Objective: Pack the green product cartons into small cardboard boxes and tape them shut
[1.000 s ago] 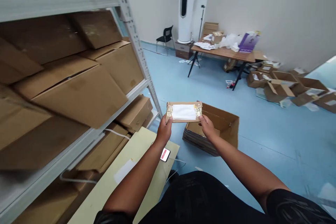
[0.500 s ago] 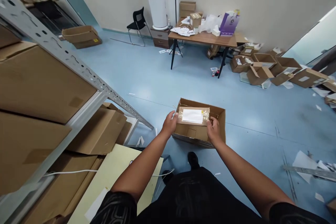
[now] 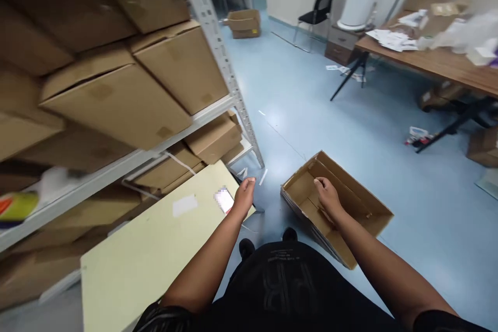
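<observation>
My left hand (image 3: 244,196) hovers by the corner of the pale yellow table (image 3: 140,254), its fingers curled in and nothing visible in them. Over an open cardboard box (image 3: 352,181) on the floor is my right hand (image 3: 327,198), also loosely closed, with no object showing between its fingers. My right hand and forearm cover part of the box's inside. A small bright rectangle with a smeared edge (image 3: 224,200), perhaps a phone, lies on the table beside my left hand. The flat package is not visible now.
At the left, a grey metal shelf (image 3: 229,75) carries several cardboard boxes (image 3: 116,98). A white paper (image 3: 184,206) lies on the yellow table. Farther off stand a black chair (image 3: 321,10), another carton (image 3: 244,23) and a wooden table (image 3: 428,65) with papers.
Both hands have let go of the flat package and moved apart. The view has turned left, bringing more of the shelf and yellow table into sight.
</observation>
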The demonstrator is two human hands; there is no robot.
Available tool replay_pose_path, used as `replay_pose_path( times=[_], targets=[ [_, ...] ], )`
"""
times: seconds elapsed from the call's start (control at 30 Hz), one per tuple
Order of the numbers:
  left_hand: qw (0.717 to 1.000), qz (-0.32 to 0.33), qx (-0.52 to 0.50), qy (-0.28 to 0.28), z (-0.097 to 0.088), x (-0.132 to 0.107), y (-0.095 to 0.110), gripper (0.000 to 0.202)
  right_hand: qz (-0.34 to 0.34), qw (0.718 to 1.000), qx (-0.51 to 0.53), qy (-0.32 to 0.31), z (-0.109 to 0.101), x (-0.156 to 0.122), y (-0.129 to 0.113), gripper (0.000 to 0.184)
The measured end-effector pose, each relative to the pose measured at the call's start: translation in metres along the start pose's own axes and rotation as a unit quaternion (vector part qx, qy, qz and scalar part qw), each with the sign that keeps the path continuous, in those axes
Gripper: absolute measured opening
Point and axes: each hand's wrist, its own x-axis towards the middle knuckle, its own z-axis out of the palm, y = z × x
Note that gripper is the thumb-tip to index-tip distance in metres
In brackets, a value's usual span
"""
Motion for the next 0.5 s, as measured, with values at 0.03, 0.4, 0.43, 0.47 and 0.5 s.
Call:
replay_pose_path(
  times=[0.03, 0.4, 0.43, 0.47, 0.5],
  targets=[
    [1.0, -0.005, -0.01, 0.019, -0.012, -0.01, -0.004, 0.048, -0.018, 1.0, -0.004, -0.022, 0.008, -0.001, -0.01, 0.046],
    [0.971, -0.033, -0.134, 0.195, -0.145, -0.153, -0.083, 0.046, -0.148, 0.967, -0.04, -0.201, 0.138, -0.074, -0.07, 0.041],
    [0.968, -0.034, -0.138, 0.209, -0.159, -0.167, -0.094, 0.046, -0.154, 0.965, -0.044, -0.21, 0.151, -0.084, -0.072, 0.041],
    [0.964, -0.036, -0.14, 0.223, -0.173, -0.181, -0.104, 0.045, -0.16, 0.961, -0.046, -0.22, 0.163, -0.095, -0.074, 0.042],
    [0.961, -0.036, -0.141, 0.237, -0.186, -0.195, -0.114, 0.045, -0.167, 0.958, -0.05, -0.23, 0.176, -0.107, -0.075, 0.042]
  ],
)
